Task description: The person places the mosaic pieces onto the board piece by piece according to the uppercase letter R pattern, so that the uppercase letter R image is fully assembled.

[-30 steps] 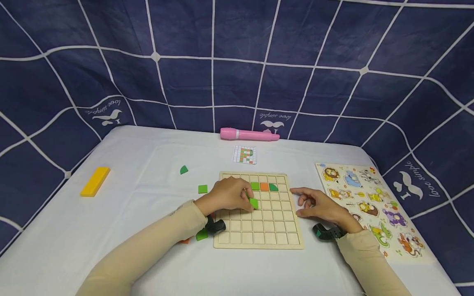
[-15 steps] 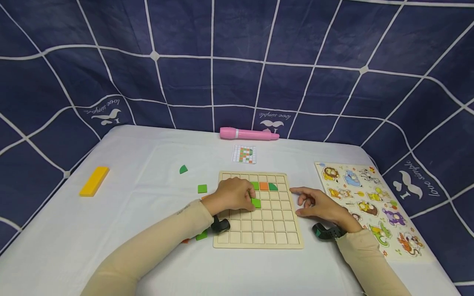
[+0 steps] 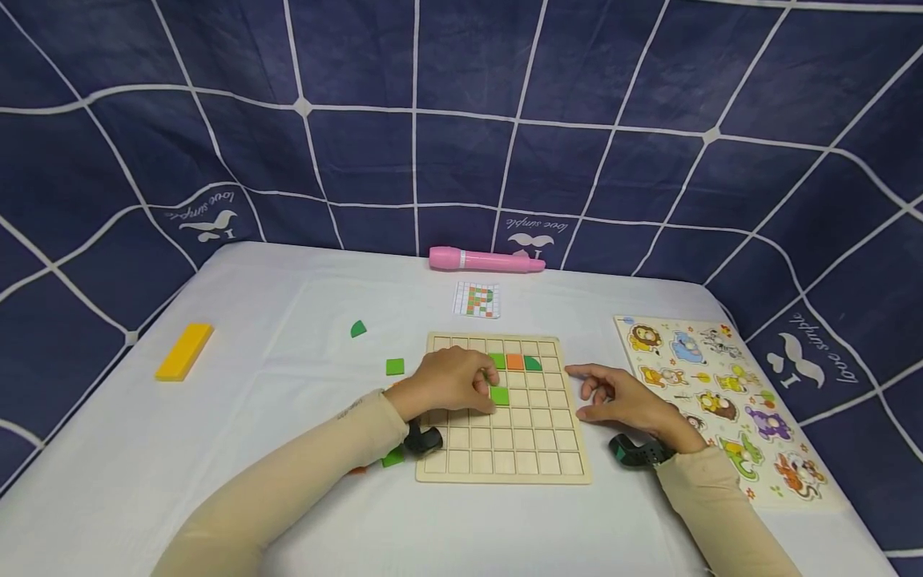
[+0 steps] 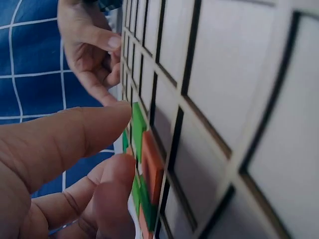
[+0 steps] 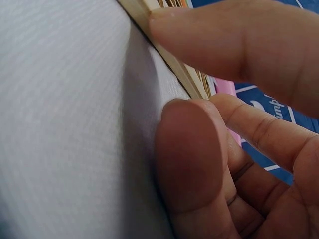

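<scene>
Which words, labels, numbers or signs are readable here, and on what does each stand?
"love simple": blue curtain, in three places.
"I": blue curtain, near each "love simple".
Left sleeve: faint marking, too small to read.
No numbers are readable.

a white-clothed table (image 3: 303, 417) bears a gridded board (image 3: 550, 441), tiles (image 3: 395, 367), card (image 3: 477, 300), pink wand (image 3: 487, 261), yellow block (image 3: 184, 353) and animal puzzle (image 3: 730, 433).

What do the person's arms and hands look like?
The left sleeve and right sleeve are long and beige; the left has a small mark, unreadable here. The left hand and right hand wear no gloves. Each wrist has a black gadget.
</scene>
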### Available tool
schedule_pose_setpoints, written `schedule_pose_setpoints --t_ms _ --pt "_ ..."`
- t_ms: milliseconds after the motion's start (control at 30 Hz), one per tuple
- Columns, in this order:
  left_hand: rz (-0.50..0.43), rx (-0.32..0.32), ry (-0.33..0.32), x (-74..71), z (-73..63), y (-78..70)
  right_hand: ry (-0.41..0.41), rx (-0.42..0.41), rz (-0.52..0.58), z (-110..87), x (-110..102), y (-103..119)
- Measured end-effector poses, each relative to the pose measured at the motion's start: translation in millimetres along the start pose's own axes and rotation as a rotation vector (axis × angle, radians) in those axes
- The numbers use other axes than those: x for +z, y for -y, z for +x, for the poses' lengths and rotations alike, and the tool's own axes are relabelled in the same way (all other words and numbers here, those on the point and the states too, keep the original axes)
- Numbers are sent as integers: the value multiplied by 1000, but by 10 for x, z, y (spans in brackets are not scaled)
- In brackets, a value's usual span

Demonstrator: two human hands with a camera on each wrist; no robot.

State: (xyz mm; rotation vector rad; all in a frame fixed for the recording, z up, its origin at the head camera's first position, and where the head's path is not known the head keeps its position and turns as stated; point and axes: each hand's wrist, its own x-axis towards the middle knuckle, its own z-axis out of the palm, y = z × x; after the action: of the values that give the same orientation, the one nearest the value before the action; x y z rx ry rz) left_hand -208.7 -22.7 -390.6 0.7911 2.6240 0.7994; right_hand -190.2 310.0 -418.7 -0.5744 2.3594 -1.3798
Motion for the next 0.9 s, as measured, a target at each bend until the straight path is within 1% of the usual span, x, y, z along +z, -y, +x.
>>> schedule_pose_setpoints --t_ms 133,233,367,467,533,700,767,900 --pt "-62 25 16 -64 -96 94 -2 5 -5 6 2 -7" --pt "-130 68 30 -126 -184 200 -6 10 -8 11 -1 -15" --pt "-228 150 44 -206 -305 366 -9 16 -6 14 -2 -23" --pt "-297 184 57 -256 -414 494 -10 21 -7 14 1 -20" --pt "-344 185 65 -294 -499 585 -11 23 -8 14 3 -17" --pt "-447 150 70 -402 -708 810 -13 24 -8 17 2 -6" --pt "-478 144 75 -436 -769 900 -13 23 -12 17 1 -1" --pt "-527 154 95 -493 -864 1052 -14 22 -9 13 2 5"
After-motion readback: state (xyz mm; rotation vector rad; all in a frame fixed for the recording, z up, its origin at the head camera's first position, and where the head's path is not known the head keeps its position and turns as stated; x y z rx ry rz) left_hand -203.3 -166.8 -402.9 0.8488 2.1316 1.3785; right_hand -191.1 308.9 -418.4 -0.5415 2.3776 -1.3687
